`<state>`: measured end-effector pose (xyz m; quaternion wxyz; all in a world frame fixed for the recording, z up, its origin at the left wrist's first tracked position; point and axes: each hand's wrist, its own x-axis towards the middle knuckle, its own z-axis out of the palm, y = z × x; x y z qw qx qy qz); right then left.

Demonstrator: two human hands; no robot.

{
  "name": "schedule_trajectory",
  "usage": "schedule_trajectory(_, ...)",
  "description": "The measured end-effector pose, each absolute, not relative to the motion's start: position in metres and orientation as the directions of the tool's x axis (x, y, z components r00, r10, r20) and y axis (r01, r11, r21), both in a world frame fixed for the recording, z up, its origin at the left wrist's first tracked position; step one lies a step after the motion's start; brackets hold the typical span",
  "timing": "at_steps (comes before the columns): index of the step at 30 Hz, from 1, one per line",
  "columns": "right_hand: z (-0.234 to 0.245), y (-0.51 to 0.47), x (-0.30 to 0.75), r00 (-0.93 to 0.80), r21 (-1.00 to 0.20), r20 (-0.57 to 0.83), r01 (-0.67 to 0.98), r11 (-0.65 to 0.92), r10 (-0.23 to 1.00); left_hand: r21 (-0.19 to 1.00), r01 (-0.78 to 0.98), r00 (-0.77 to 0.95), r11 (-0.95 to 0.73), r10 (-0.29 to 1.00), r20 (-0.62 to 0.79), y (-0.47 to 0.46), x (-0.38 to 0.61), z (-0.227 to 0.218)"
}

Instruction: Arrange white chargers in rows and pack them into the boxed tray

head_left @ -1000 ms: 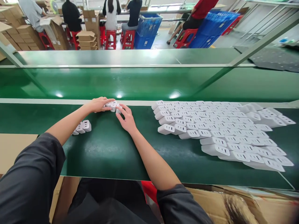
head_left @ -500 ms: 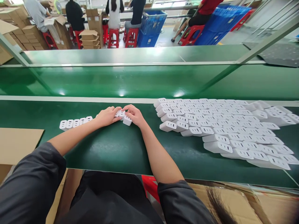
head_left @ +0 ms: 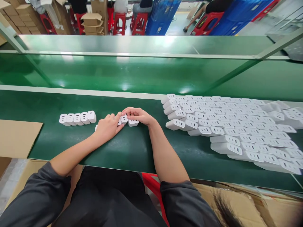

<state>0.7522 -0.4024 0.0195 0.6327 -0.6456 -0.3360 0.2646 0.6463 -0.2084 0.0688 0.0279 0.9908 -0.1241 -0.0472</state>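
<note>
My left hand is closed over a short row of white USB chargers, mostly hidden beneath it. A white charger with dark port slots shows between my two hands. Bent at the knuckles, the fingers of my right hand grip that charger at the row's right end. Another white charger, turned sideways, sits under my right palm. Farther left, several chargers stand side by side in a neat row, ports up.
A large block of white chargers covers the right side of the green work surface. A cardboard sheet lies at the left edge. Beyond the metal rail are red stools, blue crates and seated people.
The view has tipped downward. My right hand has turned flatter over the sideways charger, and my left hand still covers the row. More of the separate left row shows.
</note>
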Motion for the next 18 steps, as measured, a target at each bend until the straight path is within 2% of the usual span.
schedule_trajectory(3,0.02,-0.404,0.752,0.616,-0.999,0.039,0.029,0.027,0.787,0.043,-0.273,0.96,-0.961,-0.275,-0.055,-0.205,0.647,0.071)
schedule_trajectory(8,0.02,-0.412,0.754,0.63,-0.984,0.09,-0.065,0.168,0.771,0.04,-0.316,0.946,-0.948,-0.318,-0.066,-0.204,0.655,0.077)
schedule_trajectory(14,0.021,-0.416,0.754,0.491,-0.975,0.066,-0.154,0.161,0.869,0.073,-0.391,0.913,-0.917,-0.397,-0.094,-0.19,0.659,0.079)
schedule_trajectory(18,0.023,-0.408,0.752,0.454,-0.975,0.051,-0.169,0.142,0.889,0.115,-0.431,0.892,-0.895,-0.442,-0.093,-0.173,0.654,0.079)
